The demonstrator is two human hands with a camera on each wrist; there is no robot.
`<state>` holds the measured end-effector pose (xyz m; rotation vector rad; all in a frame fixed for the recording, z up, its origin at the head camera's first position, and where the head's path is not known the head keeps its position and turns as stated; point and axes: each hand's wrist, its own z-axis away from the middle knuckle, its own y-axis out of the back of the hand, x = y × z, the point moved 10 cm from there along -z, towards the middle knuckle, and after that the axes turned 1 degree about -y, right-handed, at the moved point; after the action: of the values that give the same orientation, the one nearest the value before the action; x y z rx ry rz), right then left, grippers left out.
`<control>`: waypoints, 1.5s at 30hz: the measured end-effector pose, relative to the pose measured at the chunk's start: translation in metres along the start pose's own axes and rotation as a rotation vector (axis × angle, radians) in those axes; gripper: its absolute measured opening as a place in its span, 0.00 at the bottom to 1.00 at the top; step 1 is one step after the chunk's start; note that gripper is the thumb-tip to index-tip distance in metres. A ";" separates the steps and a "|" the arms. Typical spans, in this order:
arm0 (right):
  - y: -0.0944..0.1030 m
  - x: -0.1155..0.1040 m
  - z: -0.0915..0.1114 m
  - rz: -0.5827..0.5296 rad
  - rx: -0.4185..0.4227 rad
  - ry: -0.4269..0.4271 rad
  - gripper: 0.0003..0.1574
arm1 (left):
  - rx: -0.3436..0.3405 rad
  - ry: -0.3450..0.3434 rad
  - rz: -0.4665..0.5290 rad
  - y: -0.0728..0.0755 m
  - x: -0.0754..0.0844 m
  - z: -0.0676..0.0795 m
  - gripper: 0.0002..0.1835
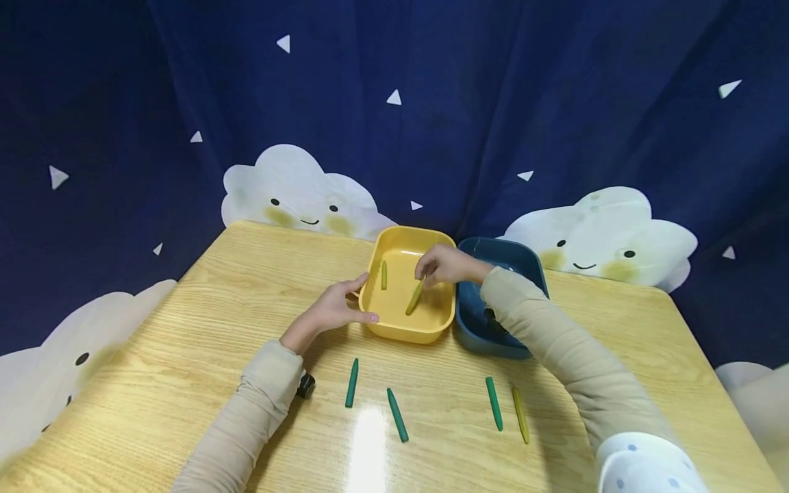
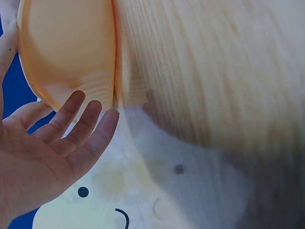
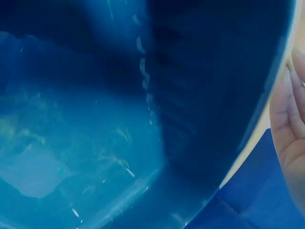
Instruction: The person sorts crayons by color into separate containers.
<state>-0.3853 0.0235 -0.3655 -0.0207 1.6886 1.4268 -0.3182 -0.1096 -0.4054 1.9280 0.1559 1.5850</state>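
- We see a wood-grained surface [image 1: 216, 308] across the lower frame.
- Centre frame, a yellow, rounded-square plastic bin [image 1: 407, 334] stands beside a dark blue, rounded plastic bin [image 1: 493, 346]. We judge the yellow one light, stiff and smooth, best steadied by its rim.
- Our left hand [image 1: 333, 307] touches the yellow bin's left side, fingers spread rather than clenched; our right hand [image 1: 448, 263] pinches a crayon.
- That slim, dull-yellow, waxy-looking crayon [image 1: 416, 297] slants inside the yellow bin; we can't tell whether its lower end touches the floor. We expect it light, rigid, slightly slick and snappable, so mid-barrel suits a gentle pinch.
- Lower centre and lower right, we have three green crayons [image 1: 397, 415] and another yellow crayon [image 1: 520, 414].
- Smallest, a short yellow crayon [image 1: 384, 275] lies in the yellow bin's left half.
- We can read no brand, label or writing.
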 end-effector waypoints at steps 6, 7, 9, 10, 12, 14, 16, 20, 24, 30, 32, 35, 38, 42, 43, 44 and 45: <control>0.023 -0.002 0.017 -0.037 0.108 -0.030 0.11 | -0.009 -0.005 -0.007 0.001 0.008 0.002 0.49; 0.026 -0.003 0.021 -0.068 0.121 -0.030 0.11 | -0.010 -0.006 -0.009 0.001 0.008 0.002 0.48; 0.029 -0.009 0.029 -0.133 0.138 -0.020 0.12 | -0.014 -0.002 -0.002 0.000 0.008 0.002 0.48; 0.030 -0.012 0.033 -0.160 0.144 -0.011 0.12 | -0.010 -0.002 -0.008 -0.001 0.003 0.000 0.49; 0.031 -0.019 0.041 -0.217 0.150 0.001 0.13 | -0.010 0.005 -0.008 -0.002 0.002 0.000 0.49; 0.030 -0.024 0.049 -0.260 0.151 0.012 0.13 | -0.010 0.019 -0.021 -0.002 0.001 0.001 0.49; 0.029 -0.027 0.057 -0.293 0.154 0.010 0.12 | -0.012 0.036 -0.023 -0.002 0.000 0.001 0.49; 0.026 -0.027 0.078 -0.349 0.177 -0.017 0.13 | -0.026 0.049 0.003 -0.005 -0.001 0.001 0.50; 0.018 -0.028 0.099 -0.413 0.190 -0.028 0.15 | -0.025 0.046 0.010 -0.004 -0.002 0.001 0.50; 0.006 -0.026 0.131 -0.462 0.193 -0.030 0.17 | -0.019 0.028 -0.008 -0.004 0.000 0.001 0.49; 0.003 -0.026 0.140 -0.469 0.199 -0.010 0.18 | -0.022 0.020 -0.010 -0.004 0.000 0.001 0.49; 0.001 -0.025 0.152 -0.477 0.208 0.026 0.18 | -0.021 0.028 -0.005 -0.004 0.000 0.000 0.50; -0.003 -0.024 0.163 -0.485 0.206 0.064 0.18 | -0.018 0.032 -0.001 -0.004 0.001 0.001 0.50; -0.012 -0.022 0.178 -0.512 0.175 0.100 0.18 | -0.021 0.032 0.003 -0.004 0.002 0.002 0.49; -0.015 -0.021 0.181 -0.521 0.162 0.105 0.18 | -0.021 0.033 0.009 -0.004 0.002 0.002 0.49; -0.018 -0.020 0.184 -0.532 0.145 0.107 0.17 | -0.022 0.031 0.012 -0.004 0.002 0.002 0.49; -0.021 -0.019 0.188 -0.540 0.124 0.113 0.16 | -0.022 0.034 0.015 -0.004 0.002 0.002 0.49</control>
<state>-0.2497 0.1560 -0.3576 -0.4613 1.6910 0.9293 -0.3142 -0.1064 -0.4056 1.8908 0.1381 1.6235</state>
